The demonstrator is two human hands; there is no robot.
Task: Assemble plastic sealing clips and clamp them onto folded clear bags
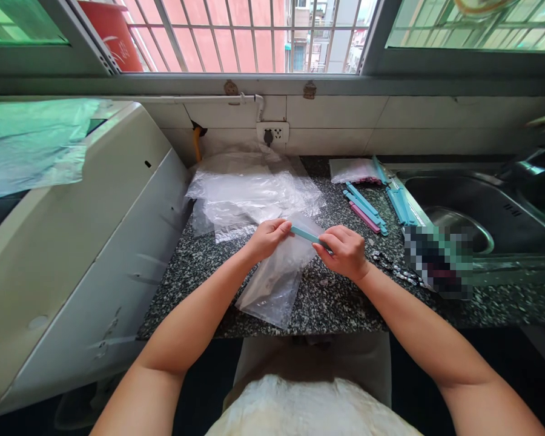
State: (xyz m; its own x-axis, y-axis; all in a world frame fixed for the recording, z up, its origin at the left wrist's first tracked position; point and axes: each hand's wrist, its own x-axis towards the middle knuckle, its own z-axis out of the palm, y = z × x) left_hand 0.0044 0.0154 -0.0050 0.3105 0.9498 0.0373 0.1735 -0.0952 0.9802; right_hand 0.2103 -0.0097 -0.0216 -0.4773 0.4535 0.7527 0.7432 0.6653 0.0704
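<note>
Between my two hands a light-blue bag sealing clip (305, 234) sits across a clear plastic bag (272, 287), whose lower part hangs down over the speckled counter. My left hand (269, 238) pinches the clip's left end, with the thumb on top. At the other end my right hand (343, 249) grips the clip between thumb and fingers. A pile of clear plastic bags (254, 191) lies just beyond my left hand. To the right of my right hand lie several loose blue clips (366, 206) and a pink clip (364, 217).
More blue clips (400, 206) and a small filled packet (352, 170) lie beside the steel sink (490, 200). A chain-like strip (397, 269) and a blurred item (438, 260) are at the right. A large white appliance (95, 254) borders the counter (195, 290) on the left.
</note>
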